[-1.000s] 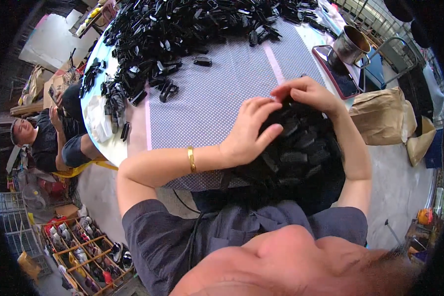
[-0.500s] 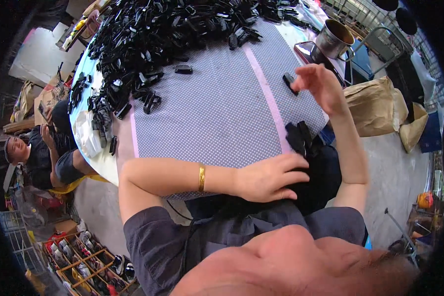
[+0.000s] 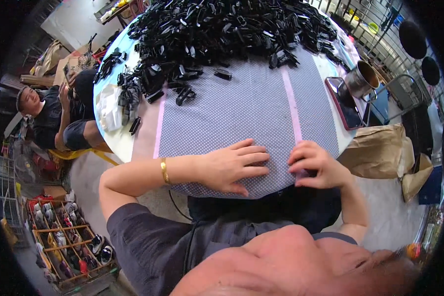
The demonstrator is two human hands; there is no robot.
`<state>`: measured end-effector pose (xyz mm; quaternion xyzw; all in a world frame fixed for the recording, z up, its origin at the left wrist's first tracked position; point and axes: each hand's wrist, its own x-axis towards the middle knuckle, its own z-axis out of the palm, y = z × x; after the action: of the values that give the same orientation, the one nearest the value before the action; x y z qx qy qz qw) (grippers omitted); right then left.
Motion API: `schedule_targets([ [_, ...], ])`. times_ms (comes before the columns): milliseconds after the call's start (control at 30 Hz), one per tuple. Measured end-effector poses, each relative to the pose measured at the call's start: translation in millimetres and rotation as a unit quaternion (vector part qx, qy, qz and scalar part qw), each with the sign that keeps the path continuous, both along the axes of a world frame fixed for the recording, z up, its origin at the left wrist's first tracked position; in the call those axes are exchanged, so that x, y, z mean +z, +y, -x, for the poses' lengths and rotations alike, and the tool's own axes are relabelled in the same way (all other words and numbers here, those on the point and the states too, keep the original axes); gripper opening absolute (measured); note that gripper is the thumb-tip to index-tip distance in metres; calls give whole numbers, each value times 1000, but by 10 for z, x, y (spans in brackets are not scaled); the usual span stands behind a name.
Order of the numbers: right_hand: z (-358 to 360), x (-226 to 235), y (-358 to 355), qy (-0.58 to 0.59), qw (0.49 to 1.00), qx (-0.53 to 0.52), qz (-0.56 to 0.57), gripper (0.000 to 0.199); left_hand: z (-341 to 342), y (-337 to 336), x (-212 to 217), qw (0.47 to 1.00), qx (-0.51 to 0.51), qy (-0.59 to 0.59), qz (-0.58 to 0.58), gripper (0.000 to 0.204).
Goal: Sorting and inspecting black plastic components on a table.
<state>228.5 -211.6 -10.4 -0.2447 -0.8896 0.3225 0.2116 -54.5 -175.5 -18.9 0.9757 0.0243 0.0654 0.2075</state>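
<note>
My left hand (image 3: 237, 167) lies palm down on the dotted grey cloth (image 3: 232, 113) near the table's front edge, fingers spread, holding nothing. A gold bracelet circles that wrist. To its right, my right hand (image 3: 320, 165) rests on the cloth by the pink stripe (image 3: 289, 98), fingers half curled and apart from the thumb. Nothing held shows in it; the gap beneath its fingers is in shadow. Beyond both hands, a large heap of small glossy black pieces (image 3: 207, 39) covers the far side. One loose black piece (image 3: 223, 74) lies in front of the heap.
On the right of the table are a phone (image 3: 344, 106) and a metal mug (image 3: 361, 79). A white plastic bag (image 3: 109, 107) lies at the left. Brown paper bags (image 3: 380, 153) stand off the right edge. Another person (image 3: 49, 113) sits at left, near a shoe rack (image 3: 69, 239).
My right hand has come down onto the cloth, and my left hand has moved left and flattened. The black pieces near the right front no longer show. The view has shifted.
</note>
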Motion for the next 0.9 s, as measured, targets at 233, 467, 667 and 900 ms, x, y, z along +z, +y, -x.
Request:
schedule_targets([
  [233,-223,148,-176,19,975,72,207,25,249,826,-2,962,213,-13,-173,50],
  [467,-46,258,565,79,938,-233,246,26,916,3134,357,758,537,-167,-330,57],
  [667,2,-321,2267,102,915,-387,-49,50,1403,4074,235,734,672,-90,-41,74],
  [900,380,-379,3490,84,848,-439,-284,67,807,4273,450,873,454,-177,31,63],
])
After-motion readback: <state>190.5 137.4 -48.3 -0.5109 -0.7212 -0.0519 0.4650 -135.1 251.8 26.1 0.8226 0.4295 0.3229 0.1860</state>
